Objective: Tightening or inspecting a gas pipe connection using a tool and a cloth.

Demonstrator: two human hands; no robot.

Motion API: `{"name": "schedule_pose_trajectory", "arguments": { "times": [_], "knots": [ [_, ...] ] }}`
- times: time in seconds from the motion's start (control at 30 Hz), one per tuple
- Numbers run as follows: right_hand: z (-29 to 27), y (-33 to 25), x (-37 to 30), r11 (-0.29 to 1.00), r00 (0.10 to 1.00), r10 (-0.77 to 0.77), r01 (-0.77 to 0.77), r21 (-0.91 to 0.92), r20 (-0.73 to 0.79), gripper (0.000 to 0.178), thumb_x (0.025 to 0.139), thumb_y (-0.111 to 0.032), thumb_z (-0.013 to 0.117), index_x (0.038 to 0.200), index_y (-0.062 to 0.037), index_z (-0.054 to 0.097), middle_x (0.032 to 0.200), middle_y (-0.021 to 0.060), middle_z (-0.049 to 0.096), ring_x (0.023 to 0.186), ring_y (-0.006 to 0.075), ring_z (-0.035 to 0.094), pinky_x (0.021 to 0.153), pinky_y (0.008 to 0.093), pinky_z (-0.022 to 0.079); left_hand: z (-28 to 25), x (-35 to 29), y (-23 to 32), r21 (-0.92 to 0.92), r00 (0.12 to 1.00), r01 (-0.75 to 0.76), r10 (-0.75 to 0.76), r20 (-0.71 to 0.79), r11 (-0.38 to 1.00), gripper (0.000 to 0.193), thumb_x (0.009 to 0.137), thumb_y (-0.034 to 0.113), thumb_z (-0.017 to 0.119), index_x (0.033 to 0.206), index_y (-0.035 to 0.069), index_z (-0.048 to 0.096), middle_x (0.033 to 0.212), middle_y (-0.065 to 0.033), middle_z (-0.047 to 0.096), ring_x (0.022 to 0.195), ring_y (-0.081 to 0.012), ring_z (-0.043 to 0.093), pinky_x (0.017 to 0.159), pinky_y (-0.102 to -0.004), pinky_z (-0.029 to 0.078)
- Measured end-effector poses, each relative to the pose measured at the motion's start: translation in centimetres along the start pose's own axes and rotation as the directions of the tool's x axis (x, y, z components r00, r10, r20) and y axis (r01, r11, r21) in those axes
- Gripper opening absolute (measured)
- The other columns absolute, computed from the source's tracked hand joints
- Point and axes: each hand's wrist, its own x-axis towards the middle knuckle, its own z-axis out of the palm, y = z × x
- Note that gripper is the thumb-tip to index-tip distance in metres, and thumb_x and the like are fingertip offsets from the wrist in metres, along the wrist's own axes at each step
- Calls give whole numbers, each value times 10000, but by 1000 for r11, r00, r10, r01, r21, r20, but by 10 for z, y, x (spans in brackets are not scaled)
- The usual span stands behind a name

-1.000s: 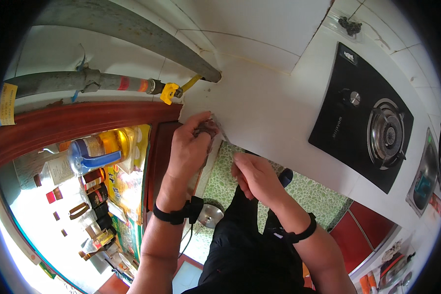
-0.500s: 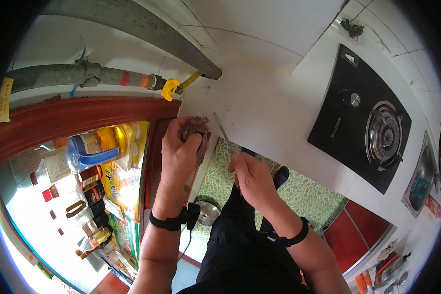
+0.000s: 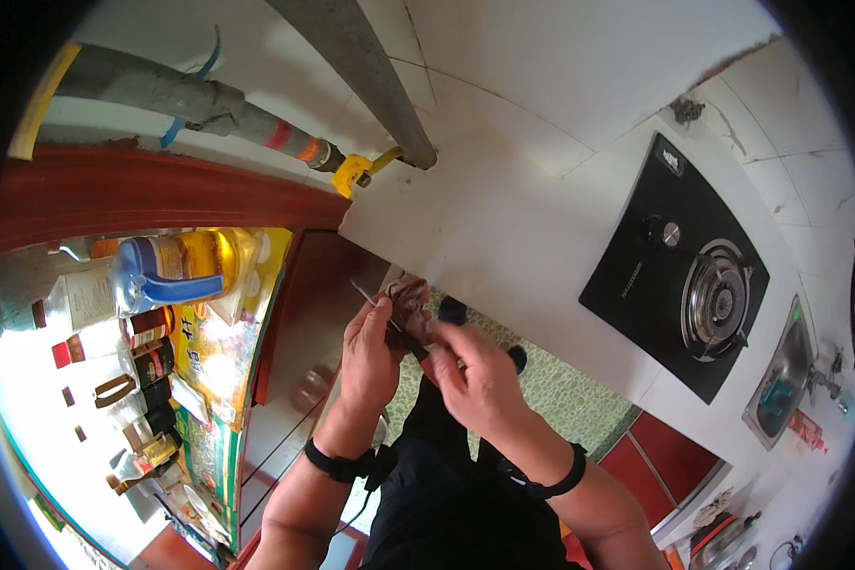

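Note:
My left hand [image 3: 369,356] is closed on a crumpled brownish-pink cloth [image 3: 408,296], held in front of the counter edge. A thin, pale metal tool [image 3: 362,290], like a narrow blade or rod, sticks out past the thumb at the upper left and passes against the cloth. Close beside it, my right hand [image 3: 475,370] has its fingers bent together at the tool's other end. That end is mostly covered by the fingers, so its exact kind does not show.
Ahead runs a white counter [image 3: 503,247] with a black gas stove [image 3: 679,271] and a sink [image 3: 779,380] at the right. Grey pipes with a yellow valve [image 3: 353,174] cross the upper left. Left, an opening holds an oil jug [image 3: 176,271] and several bottles.
Both hands have come together, lower and nearer my body. The metal tool, formerly apart from the cloth in my right hand, now lies across it at my left hand. The view has shifted.

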Motion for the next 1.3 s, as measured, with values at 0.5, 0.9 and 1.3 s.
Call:
{"name": "schedule_pose_trajectory", "arguments": {
  "times": [0.5, 0.9, 1.3],
  "knots": [
    [7, 5, 25, 843, 930, 361, -356, 403, 67, 226, 976, -38, 631, 1183, 41, 675, 996, 133, 759, 846, 151, 709, 782, 311, 579, 3, -38, -14, 503, 818, -561, 535, 212, 658, 471, 1131, 249, 432, 1490, -43, 519, 1386, -123, 634, 1153, -187, 620, 1005, -334, 486],
    [-63, 19, 108, 926, 964, -58, -46, -376, -259, 304, 969, -156, 666, 1257, -59, 654, 1094, 138, 692, 925, 318, 706, 818, 420, 570, -120, -71, 125, 925, 598, -123, 770, -220, 360, 554, 1117, 388, 475, 728, 16, 606, 579, -71, 568, 534, -162, 529, 538, -352, 398],
    [-38, 54, 126, 686, 974, -225, 129, -716, -40, 472, 921, -204, 695, 1381, -117, 635, 1299, 154, 577, 1136, 361, 615, 896, 480, 577, -154, -31, 105, 1000, 427, -5, 904, 16, -15, 463, 1049, 374, 561, 728, 41, 577, 680, -216, 606, 672, -432, 608, 626, -489, 460]
  ]
}}
